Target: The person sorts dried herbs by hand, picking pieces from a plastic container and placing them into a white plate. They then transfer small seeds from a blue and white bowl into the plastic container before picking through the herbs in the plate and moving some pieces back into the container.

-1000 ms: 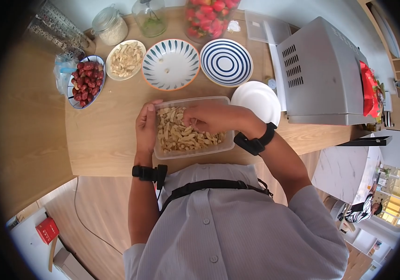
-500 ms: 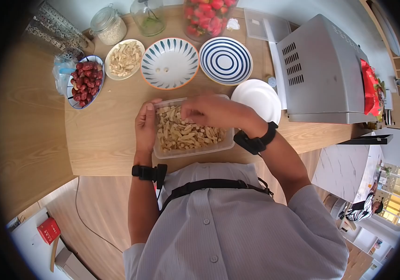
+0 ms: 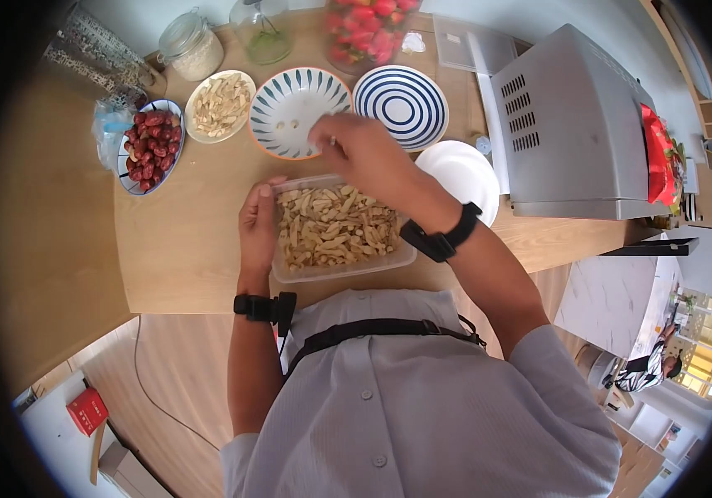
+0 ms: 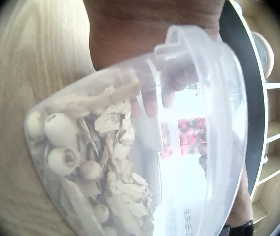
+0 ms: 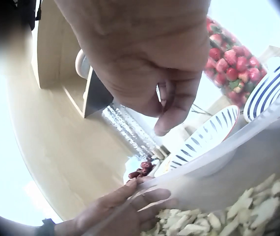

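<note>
A clear plastic container (image 3: pixel 354 275) stands at the table's front edge, full of pale dried slices (image 3: pixel 331 231). My left hand (image 3: pixel 258 222) grips its left wall. Through the plastic in the left wrist view, round white seeds with holes (image 4: pixel 61 129) lie among the slices. My right hand (image 3: pixel 366 158) is raised over the container's far rim, by the near edge of the orange-rimmed bowl (image 3: pixel 269 98). Its thumb and forefinger pinch together at a small pale piece, mostly hidden by the fingers. Two small pale round pieces (image 3: pixel 295 124) lie in that bowl.
Left of the bowl are a dish of red dates (image 3: pixel 153 149) and a plate of pale slices (image 3: pixel 221 106). A blue-ringed plate (image 3: pixel 402 108), white plates (image 3: pixel 464 174) and a grey appliance (image 3: pixel 576 133) stand right. Glass jars (image 3: pixel 192 46) line the back.
My right hand has lifted out of the container and moved away from me toward the orange-rimmed bowl. The left hand keeps its grip on the container.
</note>
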